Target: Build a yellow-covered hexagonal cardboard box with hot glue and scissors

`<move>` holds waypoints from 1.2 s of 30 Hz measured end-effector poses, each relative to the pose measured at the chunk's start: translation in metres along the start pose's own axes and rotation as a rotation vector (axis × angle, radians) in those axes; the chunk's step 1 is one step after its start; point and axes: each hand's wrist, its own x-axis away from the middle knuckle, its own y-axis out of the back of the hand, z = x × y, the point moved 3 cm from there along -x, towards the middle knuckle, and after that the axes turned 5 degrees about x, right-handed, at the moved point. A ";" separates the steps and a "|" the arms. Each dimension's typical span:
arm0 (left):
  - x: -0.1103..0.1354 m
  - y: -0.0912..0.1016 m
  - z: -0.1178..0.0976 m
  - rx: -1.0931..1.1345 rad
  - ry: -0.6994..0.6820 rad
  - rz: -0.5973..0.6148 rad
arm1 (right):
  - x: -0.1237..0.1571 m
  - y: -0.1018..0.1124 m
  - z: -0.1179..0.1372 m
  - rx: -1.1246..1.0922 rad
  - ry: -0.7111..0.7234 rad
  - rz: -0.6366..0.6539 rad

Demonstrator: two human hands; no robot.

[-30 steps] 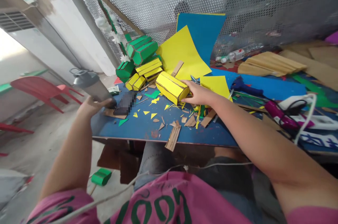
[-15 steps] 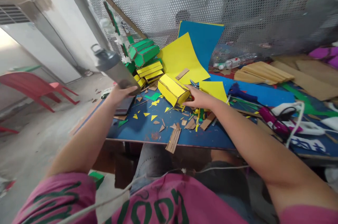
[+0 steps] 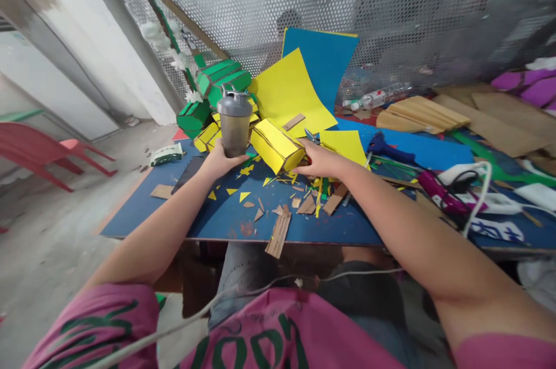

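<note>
My left hand point(image 3: 221, 161) is closed around the lower part of a grey shaker bottle point(image 3: 235, 125), which stands upright with its lid and carry loop on top. My right hand point(image 3: 319, 159) is closed on a pair of scissors point(image 3: 311, 136); the metal blades poke out past the fingers and a bit of red handle shows. Its fingertips are at the right end of a yellow cardboard prism point(image 3: 275, 146), apparently touching it. Behind the bottle lie smaller yellow pieces point(image 3: 207, 136) and green cardboard prisms point(image 3: 223, 79). Part of the scissors is hidden by the hand.
Yellow and brown scraps point(image 3: 278, 233) litter the blue table point(image 3: 217, 221). Yellow point(image 3: 291, 91) and blue sheets point(image 3: 324, 59) lean on the perforated metal panel. At right are a blue glue gun point(image 3: 388, 149), a magenta tool point(image 3: 443, 192) with cables, and cardboard. A red chair point(image 3: 35, 146) stands left.
The shaker bottle has gone from tilted at the left to upright, farther right beside the yellow prism, with my left hand still on it. My right hand has stayed by the prism. The view has turned slightly.
</note>
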 end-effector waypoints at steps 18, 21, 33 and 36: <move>0.003 0.004 -0.003 -0.331 -0.097 0.026 | 0.003 0.003 0.007 -0.043 0.008 0.013; 0.002 0.004 -0.003 -0.333 -0.097 0.022 | 0.003 0.003 0.007 -0.021 -0.002 0.012; 0.002 0.004 -0.002 -0.326 -0.086 0.016 | 0.002 0.004 0.004 0.019 -0.033 0.039; 0.002 0.004 -0.002 -0.333 -0.082 0.011 | 0.002 0.003 0.004 0.043 -0.042 0.042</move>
